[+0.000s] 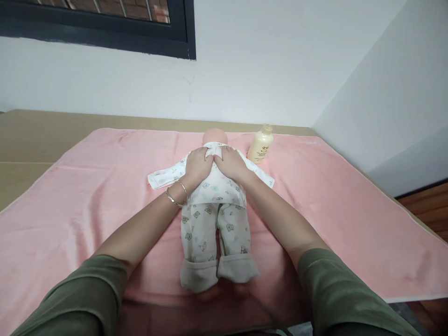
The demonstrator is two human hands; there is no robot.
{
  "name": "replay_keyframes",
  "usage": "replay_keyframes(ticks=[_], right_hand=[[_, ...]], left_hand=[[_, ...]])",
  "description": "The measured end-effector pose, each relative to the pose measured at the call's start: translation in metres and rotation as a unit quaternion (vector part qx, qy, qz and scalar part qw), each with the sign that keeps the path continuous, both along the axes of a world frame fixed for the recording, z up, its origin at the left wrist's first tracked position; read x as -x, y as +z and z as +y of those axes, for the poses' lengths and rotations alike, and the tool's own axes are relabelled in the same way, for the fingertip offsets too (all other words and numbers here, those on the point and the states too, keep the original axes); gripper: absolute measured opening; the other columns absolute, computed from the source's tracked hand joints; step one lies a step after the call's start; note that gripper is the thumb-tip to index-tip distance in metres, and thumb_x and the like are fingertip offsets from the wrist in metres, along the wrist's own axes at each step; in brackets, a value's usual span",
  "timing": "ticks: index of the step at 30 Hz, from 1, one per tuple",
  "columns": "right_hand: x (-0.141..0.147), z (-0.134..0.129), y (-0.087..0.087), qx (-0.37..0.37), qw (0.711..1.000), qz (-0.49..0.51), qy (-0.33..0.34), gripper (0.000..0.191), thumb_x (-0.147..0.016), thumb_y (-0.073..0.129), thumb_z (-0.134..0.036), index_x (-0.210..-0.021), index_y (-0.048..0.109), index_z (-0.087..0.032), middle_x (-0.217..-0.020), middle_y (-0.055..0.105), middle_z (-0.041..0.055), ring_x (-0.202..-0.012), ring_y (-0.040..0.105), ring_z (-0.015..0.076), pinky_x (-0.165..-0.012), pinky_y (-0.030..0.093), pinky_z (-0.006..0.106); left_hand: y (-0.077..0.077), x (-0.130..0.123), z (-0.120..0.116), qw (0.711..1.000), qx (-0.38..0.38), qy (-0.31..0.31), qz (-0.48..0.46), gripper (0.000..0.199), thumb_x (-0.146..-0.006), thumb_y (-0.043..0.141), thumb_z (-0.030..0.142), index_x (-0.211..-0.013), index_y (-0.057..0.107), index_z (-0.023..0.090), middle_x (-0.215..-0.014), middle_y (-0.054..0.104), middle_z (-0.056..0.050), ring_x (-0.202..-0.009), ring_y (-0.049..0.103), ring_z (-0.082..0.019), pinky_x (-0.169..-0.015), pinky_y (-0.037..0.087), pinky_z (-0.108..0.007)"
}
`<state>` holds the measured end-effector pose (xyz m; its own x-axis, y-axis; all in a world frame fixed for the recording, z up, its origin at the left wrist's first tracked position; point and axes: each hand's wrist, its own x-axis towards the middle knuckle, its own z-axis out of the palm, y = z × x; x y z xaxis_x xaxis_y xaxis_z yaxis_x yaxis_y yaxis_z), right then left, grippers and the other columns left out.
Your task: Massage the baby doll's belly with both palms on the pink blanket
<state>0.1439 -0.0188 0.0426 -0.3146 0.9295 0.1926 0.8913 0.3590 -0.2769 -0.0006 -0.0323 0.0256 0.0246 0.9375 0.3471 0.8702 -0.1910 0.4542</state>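
A baby doll (215, 136) dressed in a white printed top (213, 191) and matching trousers (201, 233) lies stretched out, its head away from me. Whether it faces up or down I cannot tell for sure. My left hand (199, 164) rests flat on the upper left of the doll's torso, with a silver bangle at the wrist. On the upper right of the torso my right hand (231, 162) lies flat too, thumbs nearly meeting. Both hands hold nothing. The sleeves spread to either side, and the trouser legs are rolled up at the ends.
A pale yellow bottle (261, 145) stands right of the doll's head. Beneath everything spreads a pink cloth (115, 196) over a wooden surface (35, 135). Behind rises a white wall (252, 70) with a dark-framed window (140, 35); another wall closes off the right.
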Motion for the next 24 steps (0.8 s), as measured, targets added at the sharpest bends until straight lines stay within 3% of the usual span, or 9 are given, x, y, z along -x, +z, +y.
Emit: replay_keyframes(ticks=[5, 9, 13, 17, 21, 24], right_hand=[[-0.005, 0.004, 0.000, -0.007, 0.999, 0.021, 0.041, 0.056, -0.102, 0.039, -0.042, -0.142, 0.050, -0.003, -0.152, 0.049, 0.0238, -0.143, 0.043, 0.0348, -0.119, 0.032, 0.049], [-0.003, 0.000, 0.004, -0.003, 0.999, 0.016, 0.031, 0.049, -0.102, 0.038, -0.038, -0.135, 0.054, -0.005, -0.143, 0.058, 0.0229, -0.132, 0.054, 0.0339, -0.113, 0.040, 0.047], [0.005, -0.014, 0.011, -0.007, 1.000, -0.016, -0.010, 0.043, -0.103, 0.032, -0.032, -0.128, 0.057, -0.006, -0.128, 0.066, 0.0219, -0.116, 0.062, 0.0343, -0.103, 0.045, 0.046], [0.016, -0.032, 0.012, -0.027, 0.999, -0.033, -0.022, 0.041, -0.102, 0.033, -0.029, -0.125, 0.059, -0.005, -0.127, 0.067, 0.0227, -0.118, 0.061, 0.0341, -0.105, 0.044, 0.045], [0.020, -0.040, 0.012, -0.036, 0.998, -0.042, -0.010, 0.039, -0.100, 0.034, -0.023, -0.121, 0.061, -0.005, -0.131, 0.065, 0.0240, -0.124, 0.058, 0.0341, -0.107, 0.044, 0.044], [0.012, -0.032, 0.014, -0.005, 1.000, -0.009, -0.010, 0.040, -0.101, 0.033, -0.028, -0.123, 0.061, -0.008, -0.127, 0.068, 0.0218, -0.116, 0.063, 0.0330, -0.099, 0.049, 0.042]], left_hand=[[0.006, -0.011, -0.015, 0.999, -0.019, 0.001, 0.030, 0.038, -0.094, 0.034, 0.017, -0.114, 0.066, 0.013, -0.119, 0.071, -0.017, -0.119, 0.061, -0.032, -0.108, 0.045, -0.046], [0.010, -0.016, -0.020, 0.999, -0.019, -0.007, 0.034, 0.037, -0.093, 0.033, 0.013, -0.112, 0.065, 0.012, -0.119, 0.069, -0.018, -0.117, 0.062, -0.032, -0.106, 0.045, -0.045], [0.016, -0.005, -0.014, 0.999, 0.030, -0.013, 0.015, 0.034, -0.091, 0.040, 0.020, -0.110, 0.066, 0.012, -0.120, 0.071, -0.018, -0.115, 0.063, -0.032, -0.103, 0.048, -0.042], [0.020, 0.009, -0.006, 0.996, 0.082, -0.017, -0.032, 0.034, -0.093, 0.041, 0.033, -0.100, 0.068, 0.015, -0.112, 0.074, -0.016, -0.104, 0.067, -0.031, -0.094, 0.051, -0.040], [0.019, 0.008, -0.008, 0.998, 0.068, -0.009, -0.003, 0.038, -0.095, 0.037, 0.031, -0.105, 0.068, 0.012, -0.113, 0.073, -0.018, -0.106, 0.067, -0.030, -0.097, 0.050, -0.040], [0.016, -0.002, -0.014, 0.998, 0.037, -0.003, 0.046, 0.039, -0.099, 0.032, 0.027, -0.110, 0.066, 0.010, -0.117, 0.071, -0.020, -0.114, 0.064, -0.031, -0.103, 0.048, -0.044]])
